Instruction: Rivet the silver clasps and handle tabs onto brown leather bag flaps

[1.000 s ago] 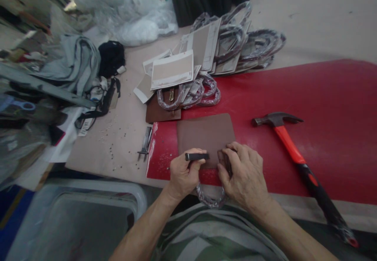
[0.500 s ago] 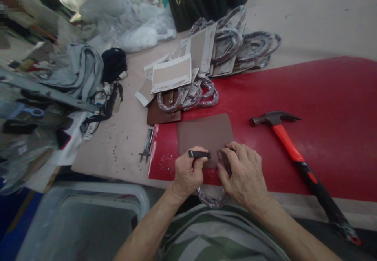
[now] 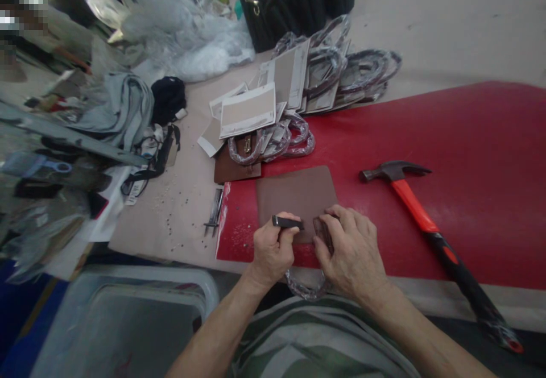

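My left hand (image 3: 273, 250) is closed around a short dark metal punch (image 3: 286, 222), its tip at the brown leather panel (image 3: 294, 190) lying on the red mat. Just to the right, my right hand (image 3: 350, 247) presses with bent fingers on a small dark brown, glossy piece (image 3: 322, 231) at the panel's lower right; its kind is unclear. Below both hands, a plastic-wrapped handle loop (image 3: 307, 287) hangs over the table's front edge. A claw hammer (image 3: 412, 199) with a red and black grip lies right of my right hand.
Behind the panel are stacked bag pieces (image 3: 248, 111) with wrapped handles. Thin metal tools (image 3: 214, 213) lie left of the red mat (image 3: 469, 156). Dark bags (image 3: 298, 8) stand at the back. A plastic bin (image 3: 140, 273) sits below the table, front left.
The view has shifted very slightly. Both hands, the punch and the panel stay in nearly the same positions.
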Demonstrator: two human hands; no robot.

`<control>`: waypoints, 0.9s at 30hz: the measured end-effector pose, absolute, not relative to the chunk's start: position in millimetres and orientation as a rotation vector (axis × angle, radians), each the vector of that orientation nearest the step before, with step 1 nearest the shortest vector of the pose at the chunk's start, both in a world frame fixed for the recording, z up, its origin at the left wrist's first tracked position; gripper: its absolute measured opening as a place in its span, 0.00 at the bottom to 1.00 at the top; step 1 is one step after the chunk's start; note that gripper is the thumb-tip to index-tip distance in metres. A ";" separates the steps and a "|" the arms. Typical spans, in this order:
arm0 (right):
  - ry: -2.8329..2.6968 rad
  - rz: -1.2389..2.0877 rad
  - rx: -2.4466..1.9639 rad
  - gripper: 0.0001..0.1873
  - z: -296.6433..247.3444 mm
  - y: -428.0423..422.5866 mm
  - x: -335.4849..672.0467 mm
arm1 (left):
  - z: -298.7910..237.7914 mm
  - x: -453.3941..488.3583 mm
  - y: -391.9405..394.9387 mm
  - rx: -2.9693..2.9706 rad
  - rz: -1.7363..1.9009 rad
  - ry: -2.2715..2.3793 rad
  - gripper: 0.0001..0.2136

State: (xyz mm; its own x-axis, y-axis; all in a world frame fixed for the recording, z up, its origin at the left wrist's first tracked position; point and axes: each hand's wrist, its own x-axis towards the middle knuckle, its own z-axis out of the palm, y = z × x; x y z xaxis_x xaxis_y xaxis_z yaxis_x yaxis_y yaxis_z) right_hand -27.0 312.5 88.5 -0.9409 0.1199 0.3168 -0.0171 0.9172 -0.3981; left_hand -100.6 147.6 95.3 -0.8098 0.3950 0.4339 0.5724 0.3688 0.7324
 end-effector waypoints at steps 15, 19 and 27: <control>-2.732 0.560 -0.090 0.12 87.4 312.0 -28.0 | 94.1 -101.2 148.4 -0.891 -1.394 -2.415 0.06; -2.738 0.570 -0.093 0.12 87.6 312.1 -27.4 | 92.7 -100.4 149.0 -0.864 -1.364 -2.409 0.06; -2.729 0.578 -0.082 0.12 87.9 312.5 -26.5 | 94.4 -101.2 148.9 -0.863 -1.376 -2.415 0.06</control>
State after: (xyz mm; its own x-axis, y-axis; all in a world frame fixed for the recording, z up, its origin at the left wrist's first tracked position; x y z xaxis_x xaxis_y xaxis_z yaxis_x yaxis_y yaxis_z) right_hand -26.5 312.5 87.9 -0.9373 0.1270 0.3247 -0.0154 0.9152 -0.4026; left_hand -101.2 148.9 94.4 -0.8000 0.3771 0.4666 0.5937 0.3854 0.7064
